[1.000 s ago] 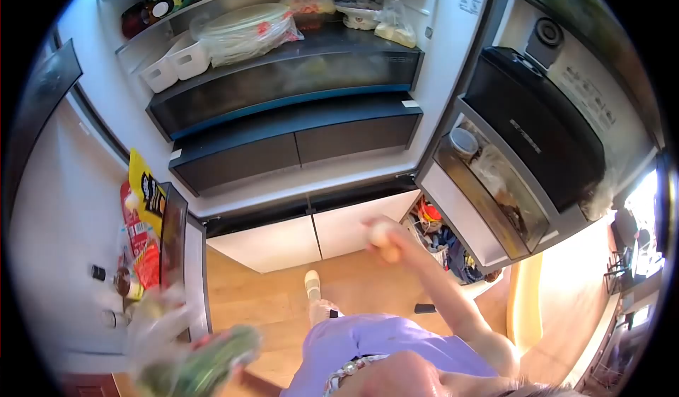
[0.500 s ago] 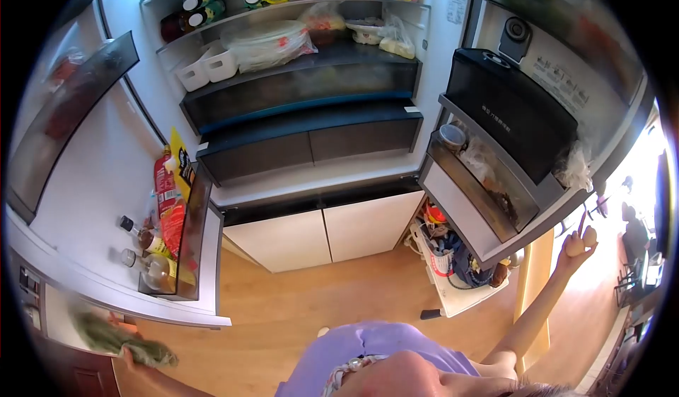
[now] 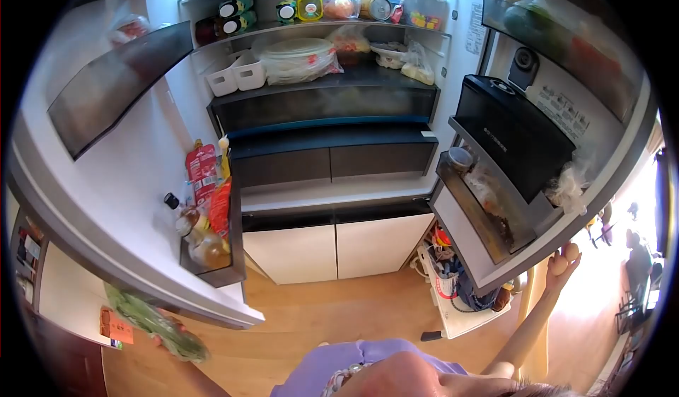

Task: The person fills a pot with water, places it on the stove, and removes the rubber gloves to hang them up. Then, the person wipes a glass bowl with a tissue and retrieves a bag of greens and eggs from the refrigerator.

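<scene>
On the left, my left hand (image 3: 168, 332) is closed around a long bunch of leafy greens (image 3: 150, 318), which looks to be in clear plastic and is blurred. The greens lie close below the outer edge of the open left fridge door (image 3: 117, 206). My right hand (image 3: 560, 273) holds pale brown eggs (image 3: 564, 257) in its raised fingers, at the outer edge of the open right fridge door (image 3: 520, 259). At least two eggs show. Whether the fingers touch that door is unclear.
Ahead stands the open fridge, its shelf (image 3: 318, 80) bearing bagged food and white bins (image 3: 249, 70). Bottles (image 3: 205, 245) and red pouches (image 3: 203, 165) fill the left door bin. A black box (image 3: 513, 135) is on the right door. Below it stands a loaded white cart (image 3: 463, 318).
The view has shifted, with the fridge lower and further right. The left door has swung inward somewhat. My left hand and the greens moved right; my right hand with the eggs came closer to the right door's edge.
</scene>
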Available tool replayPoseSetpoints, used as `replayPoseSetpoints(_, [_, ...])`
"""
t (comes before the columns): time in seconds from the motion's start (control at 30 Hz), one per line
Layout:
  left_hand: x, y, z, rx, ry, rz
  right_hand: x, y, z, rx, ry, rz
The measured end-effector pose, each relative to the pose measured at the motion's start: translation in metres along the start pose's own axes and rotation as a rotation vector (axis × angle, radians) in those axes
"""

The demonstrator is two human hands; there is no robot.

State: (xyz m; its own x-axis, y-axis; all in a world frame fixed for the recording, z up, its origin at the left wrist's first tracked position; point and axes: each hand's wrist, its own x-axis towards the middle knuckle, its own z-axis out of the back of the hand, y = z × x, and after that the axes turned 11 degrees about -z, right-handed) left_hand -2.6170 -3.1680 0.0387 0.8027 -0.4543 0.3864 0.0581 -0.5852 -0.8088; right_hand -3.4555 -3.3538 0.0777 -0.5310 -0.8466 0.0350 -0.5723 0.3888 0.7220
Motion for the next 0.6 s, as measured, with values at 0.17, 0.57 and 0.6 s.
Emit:
replayPoseSetpoints(0.17, [-0.05,0.029,-0.034,-0.077,0.138,0.17,-0.033,-0.017,0.019,0.013,0.095,-0.08])
replayPoseSetpoints(0.57, [-0.02,0.084,-0.252,-0.45,0.827,0.439,-0.086,-0.104,-0.154,-0.344,0.999,-0.305])
replayPoseSetpoints(0.6, [-0.012,0.089,-0.275,-0.486,0.885,0.36,-0.088,-0.114,-0.174,-0.373,1.054,-0.345])
